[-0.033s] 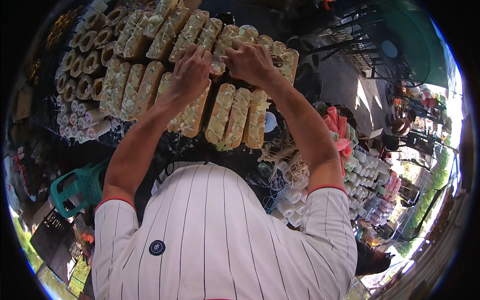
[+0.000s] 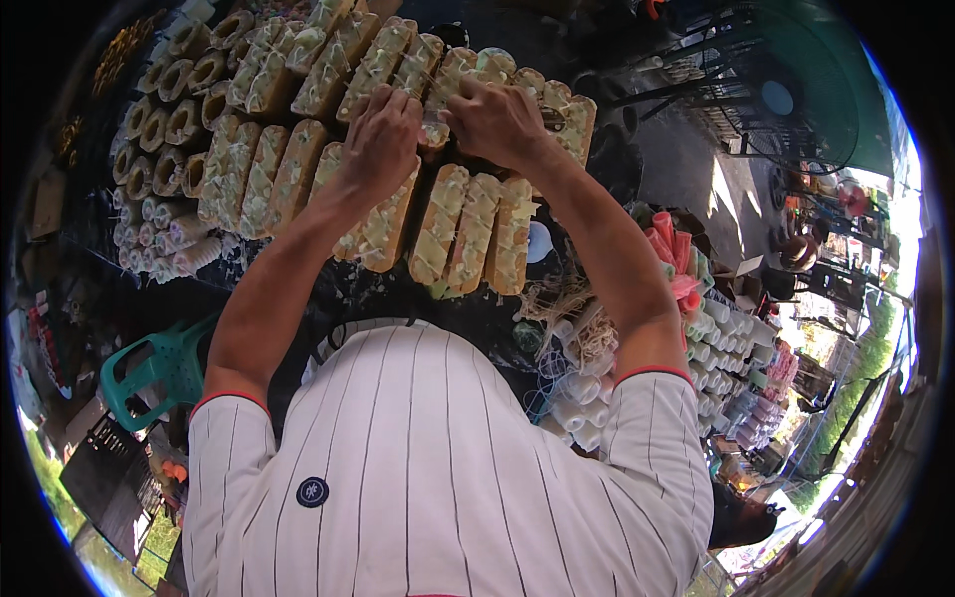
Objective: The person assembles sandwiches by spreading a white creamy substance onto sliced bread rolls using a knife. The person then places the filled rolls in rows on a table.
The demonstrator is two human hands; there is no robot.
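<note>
Long tan bundles [image 2: 468, 234], wrapped and tied, lie side by side in rows on a dark stand in front of me. Both arms reach forward over them. My left hand [image 2: 383, 129] and my right hand [image 2: 497, 119] meet at one bundle [image 2: 435, 124] in the far row, fingers curled down onto it. What lies under the fingers is hidden. My white striped shirt fills the lower part of the view.
Hollow tan rolls [image 2: 169, 114] are stacked at the far left. A green plastic stool [image 2: 149, 373] stands at the lower left. Loose straw twine [image 2: 572, 303], white spools [image 2: 721, 343] and pink tubes [image 2: 668, 239] crowd the right. A fan [image 2: 781, 99] stands at the far right.
</note>
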